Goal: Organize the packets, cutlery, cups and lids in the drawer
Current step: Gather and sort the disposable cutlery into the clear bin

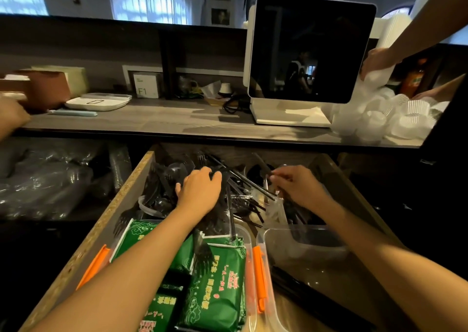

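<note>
We have a single view, from a wide-angle camera worn on the head, facing forward and tilted down over an open drawer (119,200) that fills the lower centre of frame at close range. Both forearms enter from the bottom edge, the left hand (200,190) and right hand (298,184) sitting near mid-frame, so we look along the arms from just above. Farther off, the counter (157,121) crosses the frame with a bowed edge, and the screen (311,48) stands above it.

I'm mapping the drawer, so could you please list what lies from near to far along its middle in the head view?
Green packets in the orange-clipped clear box → black fork on top of them → pile of black cutlery → left hand resting on the pile.
</note>
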`<state>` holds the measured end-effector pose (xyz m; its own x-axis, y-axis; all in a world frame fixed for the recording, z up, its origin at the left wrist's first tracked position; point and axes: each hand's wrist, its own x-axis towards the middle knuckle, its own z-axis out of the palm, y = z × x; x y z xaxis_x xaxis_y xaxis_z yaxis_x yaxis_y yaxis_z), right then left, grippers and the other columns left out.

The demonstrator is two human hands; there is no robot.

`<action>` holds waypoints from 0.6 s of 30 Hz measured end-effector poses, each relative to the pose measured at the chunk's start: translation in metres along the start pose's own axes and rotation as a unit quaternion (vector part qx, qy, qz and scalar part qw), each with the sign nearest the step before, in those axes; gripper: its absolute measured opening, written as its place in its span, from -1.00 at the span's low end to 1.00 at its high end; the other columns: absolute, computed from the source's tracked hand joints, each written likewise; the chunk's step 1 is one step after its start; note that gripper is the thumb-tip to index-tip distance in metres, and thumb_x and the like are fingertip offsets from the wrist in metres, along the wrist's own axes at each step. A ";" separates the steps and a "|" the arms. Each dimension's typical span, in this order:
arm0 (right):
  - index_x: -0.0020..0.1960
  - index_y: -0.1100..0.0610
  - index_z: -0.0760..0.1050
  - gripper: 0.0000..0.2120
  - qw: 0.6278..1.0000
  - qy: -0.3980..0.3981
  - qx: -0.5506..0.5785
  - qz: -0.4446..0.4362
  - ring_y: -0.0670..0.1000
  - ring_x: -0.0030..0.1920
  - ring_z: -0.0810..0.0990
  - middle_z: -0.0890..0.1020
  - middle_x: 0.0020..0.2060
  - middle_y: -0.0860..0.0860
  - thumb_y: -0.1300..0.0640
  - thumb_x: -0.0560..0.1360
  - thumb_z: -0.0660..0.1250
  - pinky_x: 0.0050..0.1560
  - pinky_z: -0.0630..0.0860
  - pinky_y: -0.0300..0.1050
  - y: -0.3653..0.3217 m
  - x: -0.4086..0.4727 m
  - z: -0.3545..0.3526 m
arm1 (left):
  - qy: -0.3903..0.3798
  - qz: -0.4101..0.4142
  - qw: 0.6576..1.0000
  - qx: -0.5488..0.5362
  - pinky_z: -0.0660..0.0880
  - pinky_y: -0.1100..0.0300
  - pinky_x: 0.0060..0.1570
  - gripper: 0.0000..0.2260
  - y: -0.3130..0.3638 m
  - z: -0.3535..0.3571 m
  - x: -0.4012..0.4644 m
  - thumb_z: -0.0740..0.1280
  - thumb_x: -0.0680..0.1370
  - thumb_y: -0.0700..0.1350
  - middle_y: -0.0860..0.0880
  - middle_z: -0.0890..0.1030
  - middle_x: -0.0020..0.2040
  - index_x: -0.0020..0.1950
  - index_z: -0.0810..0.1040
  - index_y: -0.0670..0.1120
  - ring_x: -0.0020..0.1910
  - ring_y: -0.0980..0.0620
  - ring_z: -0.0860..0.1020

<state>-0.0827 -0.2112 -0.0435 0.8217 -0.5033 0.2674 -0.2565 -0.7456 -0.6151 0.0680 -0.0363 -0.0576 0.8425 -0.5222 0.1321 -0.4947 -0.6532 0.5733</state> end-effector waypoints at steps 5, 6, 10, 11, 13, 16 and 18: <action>0.05 0.08 0.56 -0.82 0.988 0.103 0.107 0.052 -0.08 -0.40 0.51 0.56 -0.35 0.04 0.15 0.65 0.17 -0.42 0.42 -0.24 -0.033 0.016 0.010 | 0.124 -0.083 0.977 -0.154 0.22 -0.23 0.43 -0.60 -0.002 -0.027 0.011 0.02 0.69 0.10 -0.14 0.52 0.32 0.30 0.52 -0.05 0.33 -0.20 0.43; 0.05 0.11 0.57 -0.81 0.985 0.089 0.116 0.088 -0.06 -0.37 0.50 0.56 -0.33 0.05 0.16 0.64 0.17 -0.39 0.40 -0.21 -0.041 0.022 0.018 | 0.129 -0.108 0.970 -0.177 0.24 -0.23 0.42 -0.57 -0.007 -0.030 0.014 -0.01 0.69 0.15 -0.14 0.52 0.31 0.30 0.51 -0.04 0.32 -0.20 0.44; -0.10 0.21 0.51 -0.81 0.967 -0.065 0.102 0.225 -0.03 -0.40 0.40 0.49 -0.32 0.09 0.16 0.60 0.18 -0.46 0.30 -0.19 -0.071 0.040 0.052 | 0.122 -0.194 0.934 -0.275 0.35 -0.10 0.34 -0.47 -0.020 -0.030 0.020 -0.07 0.68 0.23 -0.18 0.54 0.28 0.29 0.50 -0.09 0.26 -0.22 0.47; -0.09 0.21 0.50 -0.80 0.965 -0.077 0.091 0.234 -0.01 -0.39 0.41 0.48 -0.32 0.07 0.13 0.60 0.20 -0.42 0.30 -0.17 -0.077 0.042 0.059 | 0.125 -0.204 0.923 -0.303 0.35 -0.07 0.32 -0.45 -0.021 -0.030 0.021 -0.07 0.68 0.23 -0.19 0.53 0.30 0.31 0.50 -0.12 0.28 -0.22 0.47; 0.09 0.23 0.54 -0.70 0.963 -0.095 0.080 0.238 0.07 -0.19 0.54 0.58 -0.15 0.11 0.00 0.61 0.22 -0.24 0.37 -0.15 -0.090 0.046 0.070 | 0.135 -0.215 0.897 -0.362 0.36 -0.06 0.31 -0.44 -0.024 -0.031 0.023 -0.05 0.68 0.23 -0.18 0.53 0.33 0.33 0.50 -0.14 0.30 -0.22 0.47; 0.42 0.28 0.37 -0.39 0.959 -0.117 0.064 0.249 0.18 0.31 0.47 0.47 0.35 0.16 -0.18 0.58 0.23 0.16 0.41 -0.08 -0.103 0.048 0.083 | 0.150 -0.230 0.847 -0.455 0.34 0.02 0.19 -0.47 -0.031 -0.031 0.029 -0.01 0.68 0.22 -0.15 0.52 0.32 0.32 0.50 -0.12 0.29 -0.18 0.48; 0.47 0.27 0.30 -0.26 0.958 -0.131 0.058 0.247 0.18 0.40 0.40 0.38 0.44 0.17 -0.25 0.53 0.27 0.30 0.37 -0.03 -0.110 0.048 0.090 | 0.165 -0.240 0.808 -0.512 0.32 0.06 0.10 -0.51 -0.034 -0.031 0.032 0.02 0.68 0.20 -0.13 0.53 0.25 0.29 0.52 -0.12 0.19 -0.13 0.49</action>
<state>0.0304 -0.1141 -0.0302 0.7177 -0.6441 -0.2646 -0.6016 -0.3823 -0.7013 0.1180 -0.0136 -0.0480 0.9797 -0.0587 -0.1918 0.1986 0.1475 0.9689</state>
